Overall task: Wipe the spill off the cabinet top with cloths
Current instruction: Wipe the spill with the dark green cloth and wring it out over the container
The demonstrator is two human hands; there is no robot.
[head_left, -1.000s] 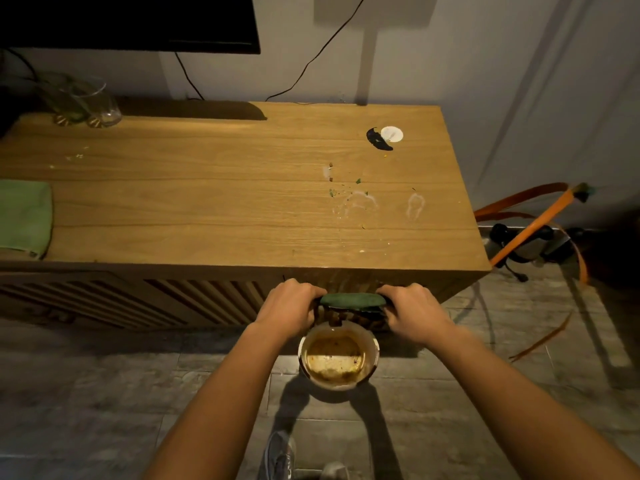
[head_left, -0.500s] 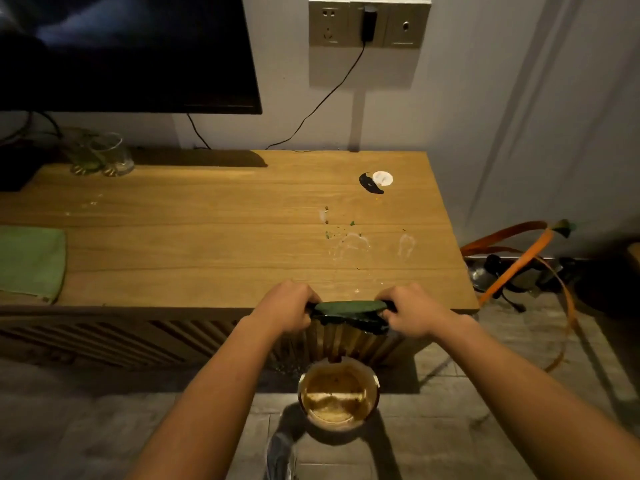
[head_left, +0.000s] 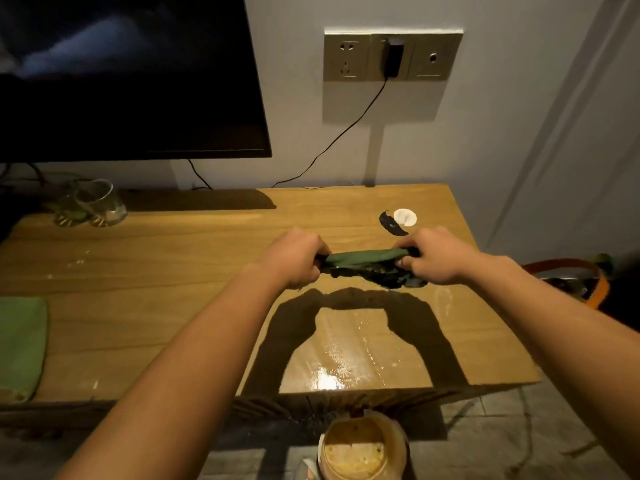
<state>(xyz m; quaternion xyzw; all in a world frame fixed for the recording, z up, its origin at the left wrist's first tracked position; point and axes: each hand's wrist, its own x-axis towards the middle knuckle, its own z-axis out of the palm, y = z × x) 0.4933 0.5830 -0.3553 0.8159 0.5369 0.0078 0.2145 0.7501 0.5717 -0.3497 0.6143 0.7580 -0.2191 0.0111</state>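
A dark green cloth (head_left: 363, 260) is rolled up and stretched between my two hands above the right part of the wooden cabinet top (head_left: 180, 271). My left hand (head_left: 294, 258) grips its left end and my right hand (head_left: 433, 254) grips its right end. A wet shiny patch (head_left: 343, 355) lies on the wood below the cloth, near the front edge. A second, lighter green cloth (head_left: 20, 344) lies flat at the far left of the top.
A bucket of murky yellowish water (head_left: 360, 448) stands on the floor in front of the cabinet. A glass (head_left: 100, 202) stands at the back left under a dark screen (head_left: 131, 77). A white disc (head_left: 405, 216) and dark smear (head_left: 389, 224) lie back right. Orange straps (head_left: 595, 278) lie right.
Both hands have carried the rolled cloth up from over the bucket, past the front edge, to above the cabinet top. The view has tilted up toward the wall.
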